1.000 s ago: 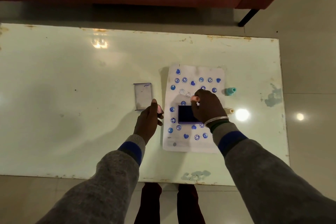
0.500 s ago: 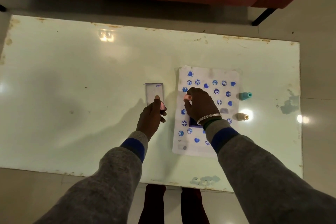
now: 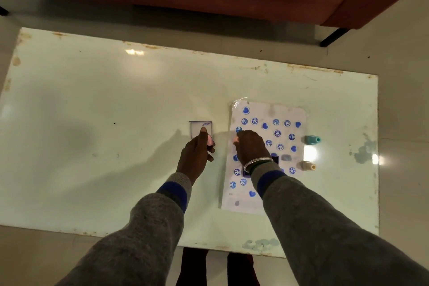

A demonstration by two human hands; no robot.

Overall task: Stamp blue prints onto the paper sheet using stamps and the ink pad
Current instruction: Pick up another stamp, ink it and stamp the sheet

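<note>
Left hand (image 3: 194, 160) grips pink stamp (image 3: 210, 140), right hand (image 3: 251, 149) second pink stamp (image 3: 236, 139), teal stamp (image 3: 312, 140), cream stamp (image 3: 308, 166), one sheet (image 3: 298, 112)

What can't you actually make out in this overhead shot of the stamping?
Head view only:
- ink pad: mostly covered by the right hand and wrist.
- right pink stamp: only its tip shows; the hand hides whether it touches the paper sheet.
- left pink stamp: its face is hidden by the left hand.
- beige stamp: design too small.
</note>
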